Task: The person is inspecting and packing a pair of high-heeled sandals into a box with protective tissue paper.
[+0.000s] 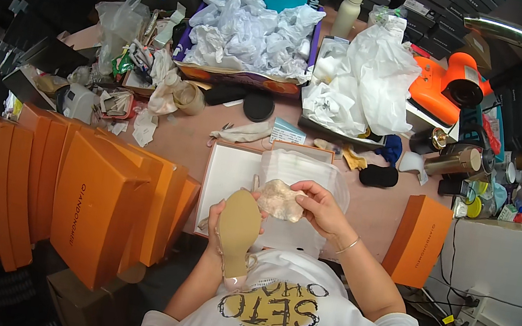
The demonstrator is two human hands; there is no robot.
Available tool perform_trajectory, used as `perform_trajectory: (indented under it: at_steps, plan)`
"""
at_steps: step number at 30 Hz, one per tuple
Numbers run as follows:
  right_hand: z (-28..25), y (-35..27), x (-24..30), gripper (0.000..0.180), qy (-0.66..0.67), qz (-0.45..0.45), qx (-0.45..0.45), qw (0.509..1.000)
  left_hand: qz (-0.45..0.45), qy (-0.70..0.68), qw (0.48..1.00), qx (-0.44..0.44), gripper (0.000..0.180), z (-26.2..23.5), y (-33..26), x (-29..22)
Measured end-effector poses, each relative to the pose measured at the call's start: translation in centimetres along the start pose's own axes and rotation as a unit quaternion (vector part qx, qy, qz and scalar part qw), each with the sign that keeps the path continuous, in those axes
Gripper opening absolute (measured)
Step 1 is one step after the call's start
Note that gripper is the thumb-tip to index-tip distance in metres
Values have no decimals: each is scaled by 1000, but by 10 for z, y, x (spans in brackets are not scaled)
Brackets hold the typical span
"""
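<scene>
Both hands raised close together, left grip point(218, 219) and right grip point(321, 208) closed.

We count about eight orange shoebox lids point(95, 204) stacked on edge at the left, one orange box point(419, 239) at the right, and one open white box point(228, 178).

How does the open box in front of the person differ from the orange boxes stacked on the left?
The open box lies flat on the table, lid off, showing its white inside; the orange boxes are shut and stand on edge, leaning in a row. The open box sits right by the left hand, which holds a tan shoe; the orange boxes stand apart, untouched. Both look like shoe boxes of similar shape.
</scene>
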State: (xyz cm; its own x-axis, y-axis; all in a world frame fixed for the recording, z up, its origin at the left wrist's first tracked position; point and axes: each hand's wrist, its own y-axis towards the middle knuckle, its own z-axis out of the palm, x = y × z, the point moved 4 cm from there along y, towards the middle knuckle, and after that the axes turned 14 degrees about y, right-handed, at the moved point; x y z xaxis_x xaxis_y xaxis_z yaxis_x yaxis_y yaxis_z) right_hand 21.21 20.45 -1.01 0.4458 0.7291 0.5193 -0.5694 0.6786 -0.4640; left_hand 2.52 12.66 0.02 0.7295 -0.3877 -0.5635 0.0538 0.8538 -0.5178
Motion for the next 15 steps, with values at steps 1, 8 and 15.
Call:
perform_trajectory:
  at_steps: [1,8,15]
  plan:
    - [4,-4,2,27,-44,-16,5,999,4,10,1000,7,67,2,-2,-2]
    - [16,-4,0,38,-268,-101,103,952,-25,65,996,62,67,12,-11,5]
    - [22,-9,-13,41,-83,-168,9,982,-61,50,988,133,70,27,-15,10]
